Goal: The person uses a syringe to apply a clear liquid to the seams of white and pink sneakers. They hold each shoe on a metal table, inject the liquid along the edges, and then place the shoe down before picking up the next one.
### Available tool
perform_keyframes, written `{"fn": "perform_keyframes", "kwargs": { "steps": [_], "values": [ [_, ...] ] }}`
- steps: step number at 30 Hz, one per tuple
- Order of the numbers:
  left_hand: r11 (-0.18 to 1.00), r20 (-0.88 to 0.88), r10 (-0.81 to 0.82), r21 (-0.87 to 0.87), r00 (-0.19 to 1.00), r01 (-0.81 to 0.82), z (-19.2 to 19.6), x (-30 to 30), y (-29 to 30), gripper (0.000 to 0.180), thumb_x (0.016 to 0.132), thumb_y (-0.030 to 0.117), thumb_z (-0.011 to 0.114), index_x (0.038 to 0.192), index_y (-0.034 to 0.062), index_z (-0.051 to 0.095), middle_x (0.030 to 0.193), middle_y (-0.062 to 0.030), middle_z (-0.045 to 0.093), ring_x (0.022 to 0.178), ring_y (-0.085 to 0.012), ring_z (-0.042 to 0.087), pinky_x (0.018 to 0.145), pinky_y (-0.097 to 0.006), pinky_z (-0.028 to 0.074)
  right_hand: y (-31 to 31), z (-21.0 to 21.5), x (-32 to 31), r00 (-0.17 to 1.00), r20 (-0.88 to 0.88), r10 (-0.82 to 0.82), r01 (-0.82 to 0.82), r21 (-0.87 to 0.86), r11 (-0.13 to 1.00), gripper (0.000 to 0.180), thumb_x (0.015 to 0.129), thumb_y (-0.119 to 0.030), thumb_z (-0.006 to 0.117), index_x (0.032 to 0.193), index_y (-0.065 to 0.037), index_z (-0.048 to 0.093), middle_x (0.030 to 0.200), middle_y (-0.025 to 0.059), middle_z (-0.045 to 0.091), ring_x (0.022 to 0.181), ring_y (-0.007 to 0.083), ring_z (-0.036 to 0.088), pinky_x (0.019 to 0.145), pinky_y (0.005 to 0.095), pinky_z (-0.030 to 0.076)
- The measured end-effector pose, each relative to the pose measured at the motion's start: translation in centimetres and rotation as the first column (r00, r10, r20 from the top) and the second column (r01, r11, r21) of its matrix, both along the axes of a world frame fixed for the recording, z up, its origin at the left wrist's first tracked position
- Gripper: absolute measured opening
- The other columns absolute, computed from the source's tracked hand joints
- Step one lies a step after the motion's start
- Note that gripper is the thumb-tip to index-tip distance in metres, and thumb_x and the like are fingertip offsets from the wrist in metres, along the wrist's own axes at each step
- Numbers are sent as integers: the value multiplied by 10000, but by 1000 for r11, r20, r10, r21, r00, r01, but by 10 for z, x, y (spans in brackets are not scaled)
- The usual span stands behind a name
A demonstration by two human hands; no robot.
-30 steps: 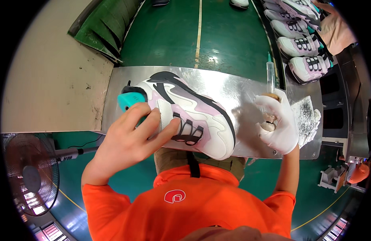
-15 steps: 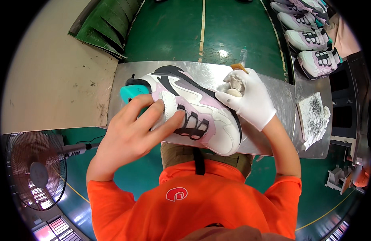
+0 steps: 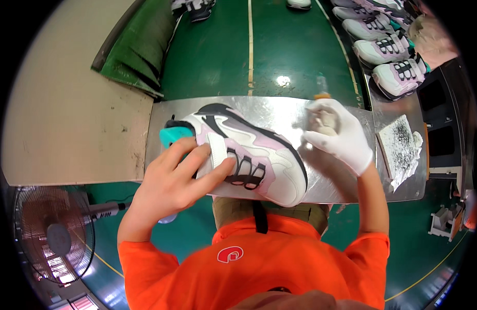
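Note:
A white, pink and black sneaker (image 3: pixel 259 150) lies on its side on the metal bench, toe toward the lower right. A turquoise shoe last (image 3: pixel 172 135) fills its collar. My bare left hand (image 3: pixel 179 173) grips the sneaker at the collar, fingers over its white strap (image 3: pixel 216 149). Right of the sneaker and apart from it, my white-gloved right hand (image 3: pixel 344 135) is closed round a whitish lump (image 3: pixel 325 123), blurred by motion. A tool with a brown part (image 3: pixel 322 96) and a clear end sticks out beyond its fingers; its kind is unclear.
Matching sneakers (image 3: pixel 398 77) line a rack at the far right. A black-smudged white pad (image 3: pixel 398 150) and a crumpled white cloth (image 3: pixel 415 150) lie on the metal bench (image 3: pixel 269 108). Beyond runs a green belt (image 3: pixel 223 57). A beige panel (image 3: pixel 68 113) borders the left; a fan (image 3: pixel 58 237) stands below it.
My right hand has moved right, away from the sneaker's toe, with the whitish lump and tool. My left hand keeps its grip. The view has shifted, and shoes show on the far belt.

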State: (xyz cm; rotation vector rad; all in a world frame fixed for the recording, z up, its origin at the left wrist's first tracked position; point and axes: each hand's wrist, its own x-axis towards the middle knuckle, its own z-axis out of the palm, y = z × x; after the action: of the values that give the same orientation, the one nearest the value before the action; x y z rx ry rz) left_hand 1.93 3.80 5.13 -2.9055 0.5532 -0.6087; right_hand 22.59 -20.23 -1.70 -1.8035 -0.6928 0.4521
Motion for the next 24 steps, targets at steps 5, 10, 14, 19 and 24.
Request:
{"fn": "perform_keyframes", "kwargs": {
  "steps": [5, 10, 14, 19, 24],
  "values": [
    [995, -4, -69, -76, 998, 69, 9, 32, 14, 392, 684, 155, 746, 1073, 170, 701, 936, -95, 583, 850, -265, 597, 651, -336, 523, -62, -1, -17, 937, -190, -293, 330, 206, 921, 723, 677, -15, 747, 1346, -32, 472, 1194, 71, 551, 1095, 168, 556, 928, 293, 473],
    [996, 80, -49, -76, 996, 55, 24, 133, 44, 505, 632, 137, 817, 1117, 126, 678, 969, -125, 564, 891, -320, 571, 674, -393, 500, -101, -34, -39, 802, -78, -592, 594, 196, 780, 1121, 611, 26, 795, 1539, -57, 171, 1150, 90, 502, 902, 140, 547, 752, 253, 508],
    [992, 143, 78, -105, 987, -63, 21, 260, 78, 419, 675, 174, 817, 1070, 153, 680, 958, -87, 575, 926, -299, 577, 731, -396, 499, -114, -60, -52, 693, -71, -717, 721, 98, 686, 1141, 571, -20, 851, 1504, -24, 195, 1150, 136, 505, 835, 143, 522, 721, 264, 487],
    [842, -69, 539, 45, 839, -538, -36, 420, 162, 509, 764, 268, 765, 1235, 192, 590, 1084, -117, 594, 1083, -342, 556, 876, -467, 483, -123, -69, -45, 671, 276, -689, 700, 72, 711, 980, 572, -48, 850, 1386, 37, 311, 1151, 170, 512, 994, 220, 537, 903, 357, 454],
    [895, 55, 271, -381, 961, -231, -75, 491, 15, 521, 880, 384, 645, 1241, 17, 567, 1089, -212, 644, 1032, -356, 611, 902, -475, 479, -130, -75, -48, 689, 177, -703, 684, 163, 711, 992, 554, -63, 859, 1379, 46, 318, 1118, 159, 532, 902, 191, 524, 862, 340, 459]
  ]
}}
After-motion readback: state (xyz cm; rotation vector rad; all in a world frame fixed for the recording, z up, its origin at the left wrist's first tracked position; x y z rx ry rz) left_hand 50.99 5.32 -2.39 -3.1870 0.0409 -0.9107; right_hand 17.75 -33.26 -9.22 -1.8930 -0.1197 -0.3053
